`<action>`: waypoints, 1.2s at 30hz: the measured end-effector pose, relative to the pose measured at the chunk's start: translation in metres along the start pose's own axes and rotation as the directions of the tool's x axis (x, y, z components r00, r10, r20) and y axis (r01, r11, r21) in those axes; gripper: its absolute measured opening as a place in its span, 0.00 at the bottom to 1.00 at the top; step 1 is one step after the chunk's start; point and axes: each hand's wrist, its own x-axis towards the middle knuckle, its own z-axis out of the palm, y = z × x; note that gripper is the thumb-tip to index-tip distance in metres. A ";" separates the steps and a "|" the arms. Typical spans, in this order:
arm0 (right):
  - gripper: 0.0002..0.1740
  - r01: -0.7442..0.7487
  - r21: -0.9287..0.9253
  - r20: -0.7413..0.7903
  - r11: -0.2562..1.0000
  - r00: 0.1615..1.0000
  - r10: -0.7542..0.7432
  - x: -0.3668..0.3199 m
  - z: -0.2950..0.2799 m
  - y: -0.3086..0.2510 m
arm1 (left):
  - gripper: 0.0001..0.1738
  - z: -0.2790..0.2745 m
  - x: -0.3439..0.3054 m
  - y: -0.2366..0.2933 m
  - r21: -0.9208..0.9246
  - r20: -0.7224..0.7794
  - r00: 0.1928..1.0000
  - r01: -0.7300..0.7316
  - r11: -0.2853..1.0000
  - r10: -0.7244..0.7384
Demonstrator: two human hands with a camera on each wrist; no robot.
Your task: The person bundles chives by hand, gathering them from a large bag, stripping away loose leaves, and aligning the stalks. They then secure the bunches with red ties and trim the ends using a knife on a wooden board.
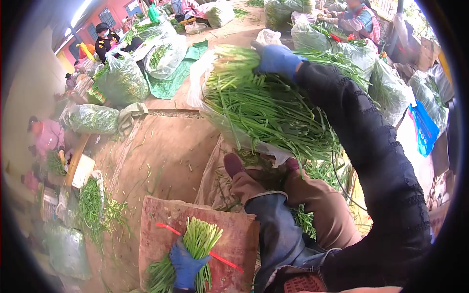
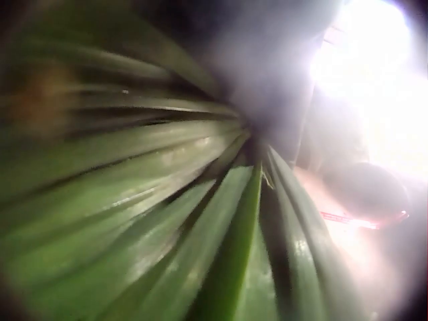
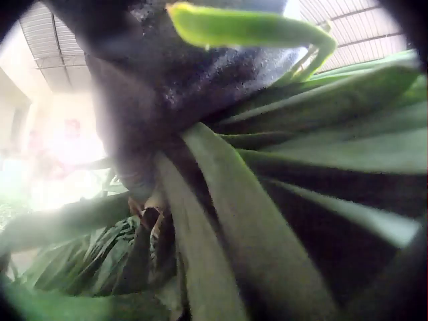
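My left hand [image 1: 185,266], in a blue glove, grips a small bunch of green stalks [image 1: 198,239] that lies on a reddish wooden board [image 1: 229,239], over a red band [image 1: 220,259]. In the left wrist view the green stalks [image 2: 167,227] fill the frame and the red band [image 2: 354,219] shows at the right. My right hand [image 1: 277,59], also blue-gloved, reaches far forward and its fingers curl round stalks in a big heap of green stalks [image 1: 264,110] in a clear plastic bag. The right wrist view shows only dark glove [image 3: 174,73] and stalks [image 3: 267,200] close up.
My legs and dark red shoes [image 1: 233,164] stretch between board and heap. Loose stalks [image 1: 93,205] lie left of the board. Several filled clear bags [image 1: 122,80] stand around. Other people sit at the far left [image 1: 46,136], back left [image 1: 105,39] and back right [image 1: 361,19].
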 end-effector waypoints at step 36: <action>0.10 0.302 -0.282 0.012 0.910 0.950 -0.312 -0.087 0.052 -0.057 | 0.57 -0.046 0.010 0.106 0.211 -0.101 0.991 -0.069 0.975 0.092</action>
